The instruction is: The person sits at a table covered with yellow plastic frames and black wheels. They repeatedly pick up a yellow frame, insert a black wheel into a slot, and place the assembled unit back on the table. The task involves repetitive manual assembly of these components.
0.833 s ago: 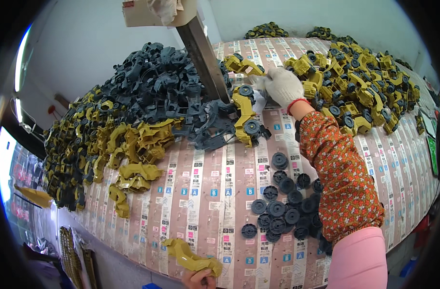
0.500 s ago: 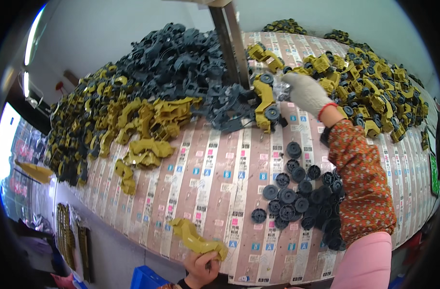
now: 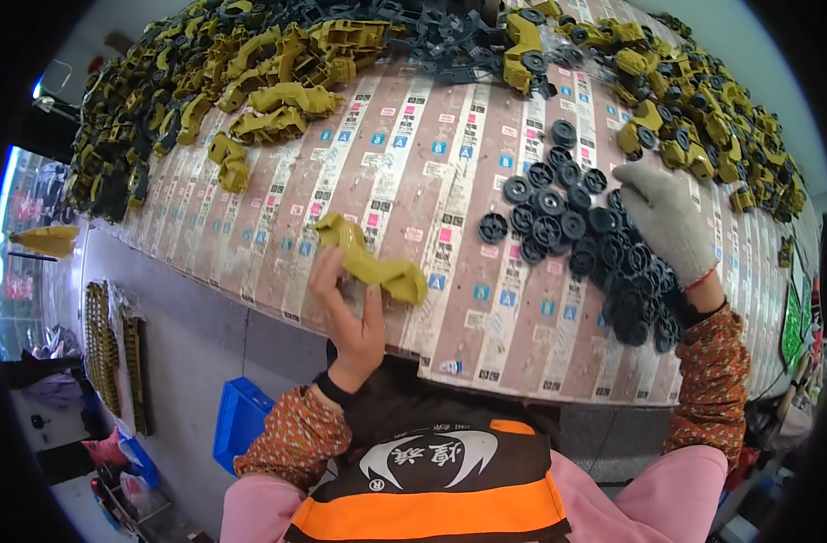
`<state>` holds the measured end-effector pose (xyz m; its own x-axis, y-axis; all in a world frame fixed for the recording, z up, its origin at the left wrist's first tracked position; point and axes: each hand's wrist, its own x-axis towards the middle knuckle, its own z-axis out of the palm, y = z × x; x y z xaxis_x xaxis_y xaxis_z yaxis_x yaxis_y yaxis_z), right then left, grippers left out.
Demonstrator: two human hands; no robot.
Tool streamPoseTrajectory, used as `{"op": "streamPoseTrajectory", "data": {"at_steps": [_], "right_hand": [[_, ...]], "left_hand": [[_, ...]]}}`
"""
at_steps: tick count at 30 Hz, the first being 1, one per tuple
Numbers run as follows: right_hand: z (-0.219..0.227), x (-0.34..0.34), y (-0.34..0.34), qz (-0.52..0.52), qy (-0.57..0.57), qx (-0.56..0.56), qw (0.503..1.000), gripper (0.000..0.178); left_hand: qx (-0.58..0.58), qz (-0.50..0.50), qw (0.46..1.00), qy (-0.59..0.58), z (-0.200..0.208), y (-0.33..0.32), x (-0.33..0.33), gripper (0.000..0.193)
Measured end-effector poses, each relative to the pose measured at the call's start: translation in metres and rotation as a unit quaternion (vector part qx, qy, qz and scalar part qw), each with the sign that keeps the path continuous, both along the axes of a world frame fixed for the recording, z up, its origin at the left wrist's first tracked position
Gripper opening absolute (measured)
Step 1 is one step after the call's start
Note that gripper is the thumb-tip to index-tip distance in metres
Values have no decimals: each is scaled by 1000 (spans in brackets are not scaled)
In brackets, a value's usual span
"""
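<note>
My bare left hand (image 3: 352, 321) is at the table's front edge, fingers and thumb on a curved yellow plastic toy-vehicle shell (image 3: 377, 268). The shell slants over the table's near side. My right hand (image 3: 667, 222), in a pale knitted glove, is stretched out along the right side of a loose heap of black toy wheels (image 3: 572, 222). Its fingers look extended, with no item visible in them; the underside of the glove is hidden.
Yellow shells (image 3: 282, 100) lie at the left, before a larger heap of yellow and black parts. Dark grey parts (image 3: 449, 41) lie at the back. Yellow vehicles with wheels (image 3: 703, 118) are piled at the right. A blue crate (image 3: 237, 421) stands below the table's front edge.
My right hand has drawn back from the vehicles at the far side to the wheels. My left hand still has the yellow shell. The view has tilted down, showing my apron.
</note>
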<state>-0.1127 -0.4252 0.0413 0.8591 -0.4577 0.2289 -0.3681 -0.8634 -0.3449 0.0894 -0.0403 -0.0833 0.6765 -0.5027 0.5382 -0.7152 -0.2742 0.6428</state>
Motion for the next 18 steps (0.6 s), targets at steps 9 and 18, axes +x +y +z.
{"op": "streamPoseTrajectory", "data": {"at_steps": [9, 18], "right_hand": [[-41, 29, 27, -44, 79, -40, 995, 27], [-47, 45, 33, -113, 130, -49, 984, 30]], "left_hand": [[32, -191, 980, 51, 22, -2, 10, 49], [-126, -2, 878, 461, 26, -2, -2, 74]]}}
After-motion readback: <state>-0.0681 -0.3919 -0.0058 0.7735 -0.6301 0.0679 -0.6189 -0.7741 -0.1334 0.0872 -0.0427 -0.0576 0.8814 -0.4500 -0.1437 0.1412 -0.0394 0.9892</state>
